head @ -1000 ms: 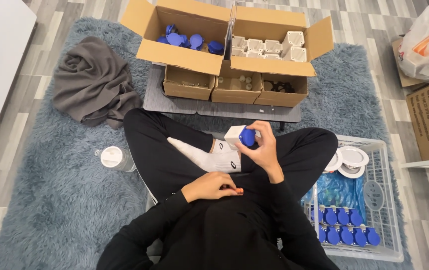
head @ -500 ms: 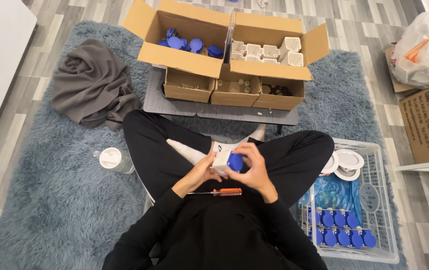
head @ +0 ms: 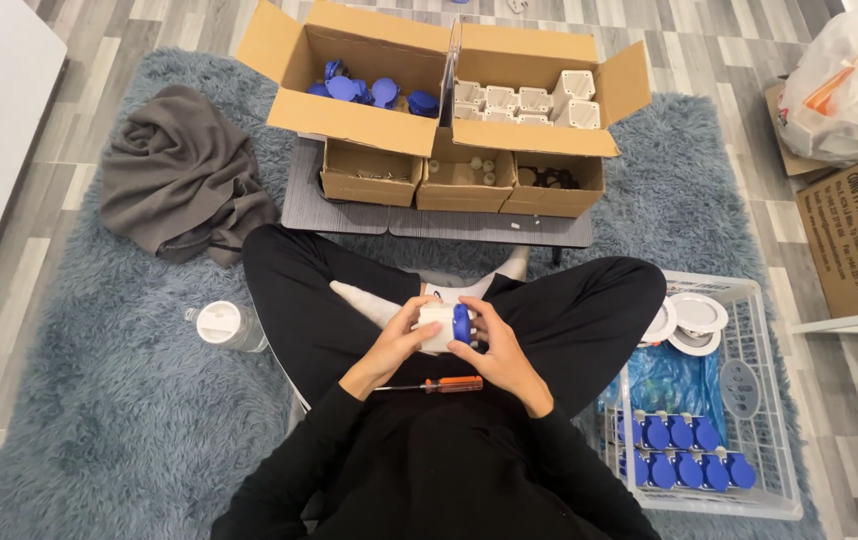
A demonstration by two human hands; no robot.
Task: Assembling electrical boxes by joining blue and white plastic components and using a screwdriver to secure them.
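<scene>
I sit cross-legged on a blue shag rug. Both hands hold a small white box-shaped part [head: 438,324] with a blue round cap [head: 462,323] over my lap. My left hand [head: 396,342] grips its left side. My right hand [head: 494,346] grips the right side, fingers on the blue cap. An orange-handled screwdriver [head: 446,384] lies on my lap just below the hands, untouched.
Ahead stand open cardboard boxes: one with blue caps [head: 369,92], one with white parts [head: 519,101], smaller boxes [head: 459,180] below. A white basket [head: 764,400] with blue-capped pieces sits at my right. A jar [head: 225,325] and grey cloth [head: 179,180] lie left.
My right hand brought the white part down from in front of me to my lap. My left hand joined it and now holds the part too. The screwdriver lies uncovered on my lap.
</scene>
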